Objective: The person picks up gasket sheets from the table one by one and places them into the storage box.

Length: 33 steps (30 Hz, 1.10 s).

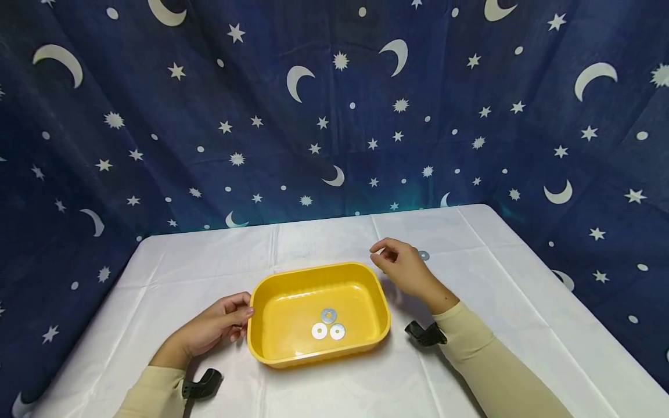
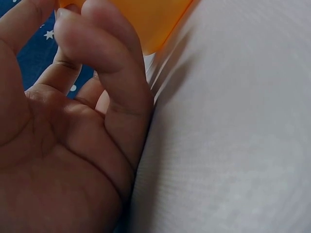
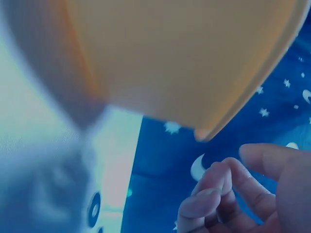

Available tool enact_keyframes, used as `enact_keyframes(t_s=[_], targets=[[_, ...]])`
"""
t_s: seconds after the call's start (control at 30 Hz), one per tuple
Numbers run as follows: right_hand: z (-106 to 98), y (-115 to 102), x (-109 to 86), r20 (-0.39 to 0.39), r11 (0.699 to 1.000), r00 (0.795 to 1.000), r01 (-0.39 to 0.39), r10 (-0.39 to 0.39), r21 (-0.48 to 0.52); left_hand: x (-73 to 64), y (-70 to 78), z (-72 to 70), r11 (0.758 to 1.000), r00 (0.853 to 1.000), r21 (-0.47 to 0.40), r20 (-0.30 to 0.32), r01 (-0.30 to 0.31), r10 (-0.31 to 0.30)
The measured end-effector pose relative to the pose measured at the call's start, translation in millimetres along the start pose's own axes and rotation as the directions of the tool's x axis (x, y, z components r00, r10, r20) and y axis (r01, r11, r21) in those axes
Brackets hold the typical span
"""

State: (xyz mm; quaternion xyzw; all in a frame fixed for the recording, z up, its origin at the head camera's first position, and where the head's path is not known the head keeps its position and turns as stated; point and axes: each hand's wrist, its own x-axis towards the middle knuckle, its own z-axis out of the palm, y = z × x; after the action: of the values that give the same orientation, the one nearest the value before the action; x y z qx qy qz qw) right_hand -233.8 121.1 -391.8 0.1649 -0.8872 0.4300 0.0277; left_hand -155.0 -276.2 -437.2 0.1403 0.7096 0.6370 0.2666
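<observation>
A yellow plastic tray [image 1: 319, 354] with raised walls stands on the table, and three flat metal washers [image 1: 337, 331] lie together on its bottom. At its left wall, my left hand [image 1: 216, 322] grips the rim, thumb at the edge and other fingers bent against the outside. My right hand [image 1: 405, 268] is held just past the tray's right back corner, fingers loosely bent. Nothing shows between thumb and fingers in the right wrist view. Another washer [image 1: 424, 255] lies on the table right behind this hand, and the right wrist view also catches a washer [image 3: 95, 209] on the cloth.
A white cloth [image 1: 209, 264] with fold lines covers the table. Dark blue fabric [image 1: 334, 116] with moons and stars hangs behind the table and along both sides. Black wrist mounts [image 1: 202, 384] are strapped below each sleeve cuff.
</observation>
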Motion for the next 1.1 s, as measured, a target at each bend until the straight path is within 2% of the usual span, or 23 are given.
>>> enact_keyframes(t_s=[0.47, 0.63, 0.83, 1.1], targets=[[-2, 34, 11.3, 0.001, 0.987, 0.991, -0.133, 0.133, -0.087, 0.3, -1.5, -4.2, 1.0, 1.0, 0.018, -0.012, 0.019, -0.019], [-1, 40, 11.8, 0.044, 0.98, 0.981, -0.184, 0.187, -0.075, -0.6, -2.8, -4.2, 1.0, 1.0, 0.013, -0.007, 0.016, -0.016], [2, 52, 12.8, 0.126, 0.967, 0.959, -0.253, 0.254, -0.019, -0.8, -3.9, -3.2, 1.0, 1.0, 0.002, 0.003, 0.006, -0.006], [0, 55, 11.6, 0.143, 0.958, 0.947, -0.284, 0.286, -0.04, 0.8, -3.0, -2.3, 1.0, 1.0, -0.004, 0.017, -0.005, 0.005]])
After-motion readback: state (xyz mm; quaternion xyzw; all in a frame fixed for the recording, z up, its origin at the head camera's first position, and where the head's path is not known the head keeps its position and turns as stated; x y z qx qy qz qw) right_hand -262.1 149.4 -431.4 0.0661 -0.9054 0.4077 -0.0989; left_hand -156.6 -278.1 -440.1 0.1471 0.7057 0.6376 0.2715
